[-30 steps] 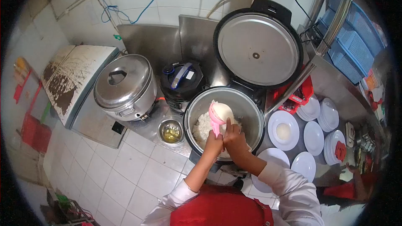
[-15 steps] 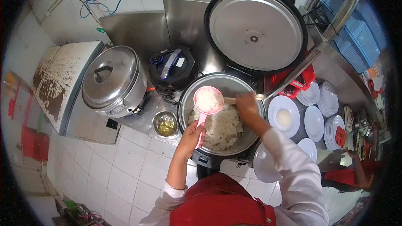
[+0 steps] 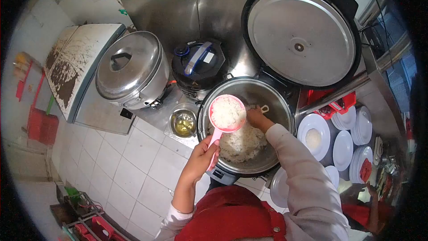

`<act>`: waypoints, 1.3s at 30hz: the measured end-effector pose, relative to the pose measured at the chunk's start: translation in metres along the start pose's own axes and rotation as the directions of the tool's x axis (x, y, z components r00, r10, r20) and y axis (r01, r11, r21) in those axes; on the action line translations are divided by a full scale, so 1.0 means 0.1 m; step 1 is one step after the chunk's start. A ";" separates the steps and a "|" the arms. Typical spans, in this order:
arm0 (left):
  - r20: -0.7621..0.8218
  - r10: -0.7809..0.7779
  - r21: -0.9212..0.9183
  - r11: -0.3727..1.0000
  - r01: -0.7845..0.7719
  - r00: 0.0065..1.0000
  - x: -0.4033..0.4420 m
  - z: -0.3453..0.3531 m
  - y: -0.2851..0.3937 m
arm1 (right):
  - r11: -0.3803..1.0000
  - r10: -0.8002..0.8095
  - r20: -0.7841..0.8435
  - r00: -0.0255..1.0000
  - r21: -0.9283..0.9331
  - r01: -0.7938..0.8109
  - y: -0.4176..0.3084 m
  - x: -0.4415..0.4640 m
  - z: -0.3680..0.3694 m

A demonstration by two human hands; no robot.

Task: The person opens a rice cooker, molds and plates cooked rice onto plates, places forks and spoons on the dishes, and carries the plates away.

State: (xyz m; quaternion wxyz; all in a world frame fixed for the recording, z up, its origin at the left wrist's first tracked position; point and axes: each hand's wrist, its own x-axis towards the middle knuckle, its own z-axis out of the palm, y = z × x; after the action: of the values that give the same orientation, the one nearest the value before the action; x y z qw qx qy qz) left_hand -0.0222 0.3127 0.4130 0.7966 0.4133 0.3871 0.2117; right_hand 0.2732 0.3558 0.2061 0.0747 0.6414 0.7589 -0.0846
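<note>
My left hand [image 3: 200,158] is closed round the handle of a pink scoop [image 3: 216,136], whose round cup is heaped with white rice [image 3: 226,112]. The cup is held above the large open rice cooker [image 3: 292,127]. Close to its right side, inside the cooker's mouth, my right hand [image 3: 258,118] grips a pale rice paddle [image 3: 265,109]. Only the looped handle end shows clearly; the blade is hidden behind the scoop and hand. Cooked rice [image 3: 243,146] lies in the pot below both hands.
The cooker's lid [image 3: 299,40] stands raised behind. Left are a steel bowl of yellowish liquid [image 3: 183,123], a dark pressure cooker [image 3: 199,69] and a lidded steel pot [image 3: 129,69]. White plates [image 3: 343,150] stand right, one bearing rice [image 3: 313,138]. Another person's arm [image 3: 372,209] shows lower right.
My right hand has moved in toward the scoop, and the paddle is now more hidden. The scoop remains over the pot. The whole view has shifted and drawn slightly closer.
</note>
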 end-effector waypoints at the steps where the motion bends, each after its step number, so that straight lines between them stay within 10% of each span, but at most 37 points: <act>1: -0.016 -0.001 -0.010 1.000 0.001 1.000 0.01 0.01 0.00 | 0.998 0.015 0.035 0.999 0.057 -0.017 0.04 0.07 0.17; 10: -0.102 0.001 -0.001 1.000 -0.001 0.995 -0.02 -0.01 0.05 | 0.878 0.043 0.372 0.927 0.429 -0.213 0.14 -0.10 -0.24; 23: -0.221 0.025 0.002 1.000 -0.025 0.975 0.14 0.06 -0.23 | 0.541 0.209 0.148 0.967 0.806 -0.241 0.21 -1.20 -1.91; 25: -0.222 0.021 0.050 0.999 -0.010 0.975 0.21 0.14 -0.31 | 0.606 0.279 0.150 0.948 0.738 -0.295 0.15 -1.33 -2.07; 27: -0.221 0.001 0.048 0.999 0.010 0.975 0.28 0.24 -0.41 | 0.940 0.264 -0.528 0.807 0.329 -0.092 -0.07 -1.43 -2.12; 30: -0.194 0.038 0.160 0.987 -0.007 0.980 0.43 0.41 -0.54 | 0.895 0.437 -0.287 0.852 0.051 -0.442 -0.69 -1.33 -2.17; 32: -0.208 0.033 0.185 0.983 0.006 0.978 0.56 0.49 -0.63 | 0.945 0.185 -0.705 0.684 -0.064 -0.322 -1.07 -1.40 -1.89; 39: -0.175 -0.062 0.036 0.997 0.069 0.983 0.52 0.59 -0.73 | 0.974 0.192 -0.548 0.814 0.003 -0.227 -1.26 -1.61 -1.60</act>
State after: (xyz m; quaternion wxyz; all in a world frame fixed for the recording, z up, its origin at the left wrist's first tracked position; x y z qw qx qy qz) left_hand 0.0571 0.2758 0.3510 0.7574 0.3968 0.4730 0.2125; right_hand 0.1752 0.2165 0.4016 -0.1149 0.7158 0.6757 0.1337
